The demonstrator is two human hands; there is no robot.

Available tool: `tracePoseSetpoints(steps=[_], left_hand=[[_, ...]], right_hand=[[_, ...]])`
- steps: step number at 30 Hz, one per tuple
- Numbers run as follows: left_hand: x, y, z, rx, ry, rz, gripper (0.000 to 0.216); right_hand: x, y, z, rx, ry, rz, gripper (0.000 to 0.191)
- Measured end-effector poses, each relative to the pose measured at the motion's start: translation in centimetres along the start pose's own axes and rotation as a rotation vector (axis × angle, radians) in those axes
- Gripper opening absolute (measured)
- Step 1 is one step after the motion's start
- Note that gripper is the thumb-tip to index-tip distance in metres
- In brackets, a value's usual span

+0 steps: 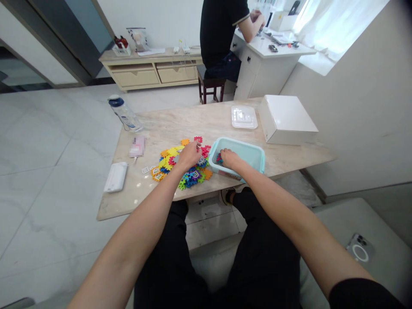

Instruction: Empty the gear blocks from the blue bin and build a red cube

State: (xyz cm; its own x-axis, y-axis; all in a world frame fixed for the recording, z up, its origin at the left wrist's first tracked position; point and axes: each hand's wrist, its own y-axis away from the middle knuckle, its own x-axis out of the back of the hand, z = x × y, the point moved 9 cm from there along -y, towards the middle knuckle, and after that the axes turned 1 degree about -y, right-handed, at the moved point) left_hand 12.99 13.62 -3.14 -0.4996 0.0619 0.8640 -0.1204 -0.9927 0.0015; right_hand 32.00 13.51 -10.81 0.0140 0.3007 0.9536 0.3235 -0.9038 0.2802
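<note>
A heap of colourful notched plastic puzzle pieces [174, 162] lies on the table, with small white printed cards among them. My left hand [190, 154] is over the right part of this heap, fingers pinched together near some red pieces [206, 151]; what sits between the fingertips is too small to make out. Just right of the heap stands a light blue plastic bin [247, 146]. Inside its left end, my right hand [230, 159] has its fingers curled onto a few blue and red puzzle pieces [219, 159], partly hidden by the hand.
A water bottle [126, 113], a pink device [137, 146] and a white pack [116, 177] occupy the table's left side. Behind the bin are a clear lid [244, 117] and a white box [288, 118]. Another person [220, 34] sits at a desk beyond. A phone [360, 248] rests on the seat.
</note>
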Motion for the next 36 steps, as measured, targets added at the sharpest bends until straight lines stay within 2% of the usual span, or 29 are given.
tracePoseSetpoints(steps=[5,9,12,14,17,21,25,28,30,32,34,36], left_hand=[[-0.6,0.4,-0.8,-0.055,0.044,-0.058,0.033],[-1.6,1.0,0.9,-0.194,0.167,-0.139,0.032],[-2.2,1.4,2.1,-0.181,0.143,-0.158,0.036],[-2.3,1.4,2.5,-0.117,0.086,-0.141,0.035],[-2.3,0.9,3.5,-0.056,0.039,-0.132,0.031],[-2.8,0.1,4.7,0.032,0.056,-0.167,0.031],[-4.9,0.4,6.5,0.128,0.214,-0.301,0.024],[-7.2,1.4,8.6,0.153,0.351,-0.515,0.019],[-8.0,1.7,9.6,0.162,0.379,-0.613,0.031],[-7.6,1.1,9.8,0.148,0.279,-0.560,0.047],[-6.1,-0.1,9.8,0.106,0.099,-0.372,0.053],[-4.4,-0.9,9.9,0.059,-0.044,-0.189,0.048]], right_hand=[[-0.1,0.0,-0.1,0.006,-0.003,-0.015,0.044],[-0.1,-0.2,0.1,0.023,-0.032,-0.018,0.053],[0.0,-0.2,0.4,0.041,-0.059,-0.015,0.062],[0.2,0.0,0.8,0.040,-0.082,-0.011,0.055],[0.9,0.5,2.0,0.008,-0.121,0.003,0.032],[2.8,1.7,4.0,-0.010,-0.138,0.078,0.014],[4.7,4.0,7.9,-0.064,-0.206,0.128,0.014],[6.4,6.5,11.3,-0.087,-0.295,0.226,0.017],[7.2,8.0,13.1,-0.094,-0.398,0.277,0.020],[7.6,8.7,14.2,-0.101,-0.479,0.311,0.024],[7.9,8.7,14.7,-0.117,-0.504,0.341,0.026],[8.2,8.3,14.7,-0.140,-0.495,0.356,0.026]])
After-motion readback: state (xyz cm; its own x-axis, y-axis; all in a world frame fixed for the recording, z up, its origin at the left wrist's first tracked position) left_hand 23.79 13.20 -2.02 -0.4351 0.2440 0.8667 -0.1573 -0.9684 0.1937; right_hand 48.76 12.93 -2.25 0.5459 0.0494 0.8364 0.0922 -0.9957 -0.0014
